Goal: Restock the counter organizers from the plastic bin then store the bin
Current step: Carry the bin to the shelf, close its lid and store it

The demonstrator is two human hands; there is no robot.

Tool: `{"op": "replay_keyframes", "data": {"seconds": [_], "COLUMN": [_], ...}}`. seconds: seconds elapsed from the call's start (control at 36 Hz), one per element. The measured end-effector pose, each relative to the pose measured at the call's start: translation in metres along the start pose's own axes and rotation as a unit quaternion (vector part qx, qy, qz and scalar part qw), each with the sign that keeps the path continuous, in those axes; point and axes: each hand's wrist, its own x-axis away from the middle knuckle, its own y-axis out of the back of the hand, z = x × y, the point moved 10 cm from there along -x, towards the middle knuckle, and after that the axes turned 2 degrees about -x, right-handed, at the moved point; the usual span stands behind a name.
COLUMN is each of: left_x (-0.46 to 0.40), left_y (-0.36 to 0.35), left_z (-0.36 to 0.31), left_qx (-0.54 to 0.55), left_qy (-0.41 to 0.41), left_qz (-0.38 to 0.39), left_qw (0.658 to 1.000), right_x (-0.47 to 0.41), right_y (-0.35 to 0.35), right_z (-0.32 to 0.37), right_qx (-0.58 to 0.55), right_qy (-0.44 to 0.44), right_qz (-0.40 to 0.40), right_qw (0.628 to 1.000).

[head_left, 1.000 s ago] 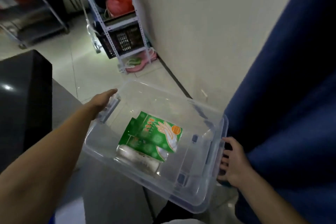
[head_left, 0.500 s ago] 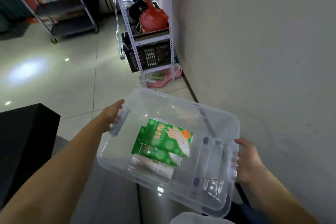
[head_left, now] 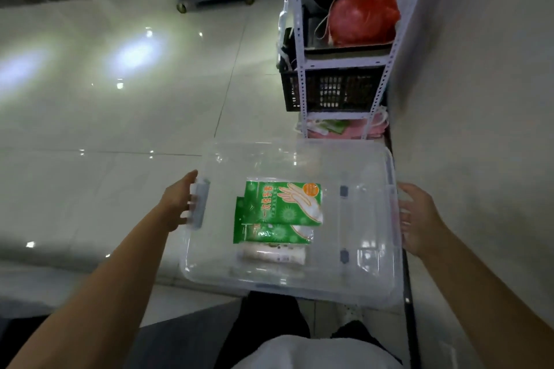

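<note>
Bin: clear plastic bin (head_left: 371, 272), rectangular, glossy.
Packs: green glove packs (head_left: 278, 213), flat, at centre.
Left hand (head_left: 177, 204): gripped the 9 o'clock handle.
Right hand (head_left: 419, 219): fingers curled on the 3 o'clock rim.

Clear bin (head_left: 368, 165), green glove packets (head_left: 281, 204)

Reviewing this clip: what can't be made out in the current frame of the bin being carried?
- Head view: the right hand's fingers disappear behind the clear bin's end wall, so its grip is unclear.
- The pale packet under the green glove packs is blurred and half covered; its contents are unreadable.
- The shelf rack's top is cut off by the frame edge.
- The black crate's contents are too dark.
</note>
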Motion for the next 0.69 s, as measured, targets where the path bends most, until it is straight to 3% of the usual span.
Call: {"op": "replay_keyframes", "data": {"seconds": [0.08, 0.31, 0.5, 0.69], "left_x": [-0.034, -0.161, -0.246, -0.360], "left_y": [0.021, 0.070, 0.135, 0.213], "left_z": [0.002, -0.034, -0.128, -0.269], "left_qx": [0.053, 0.135, 0.159, 0.170], "left_qy": [0.033, 0.088, 0.098, 0.069], "left_qz": [-0.017, -0.023, -0.035, -0.076], "left_qw": [0.998, 0.987, 0.982, 0.980], "right_x": [-0.043, -0.139, -0.186, -0.254], "right_y": [-0.054, -0.223, -0.368, -0.508], "right_z": [0.036, 0.087, 0.156, 0.235], "right_qx": [0.065, 0.194, 0.209, 0.221], "right_qy": [0.032, 0.005, 0.026, 0.054], "right_qz": [0.012, 0.005, 0.008, 0.021], "right_qw": [0.997, 0.981, 0.977, 0.973]}}
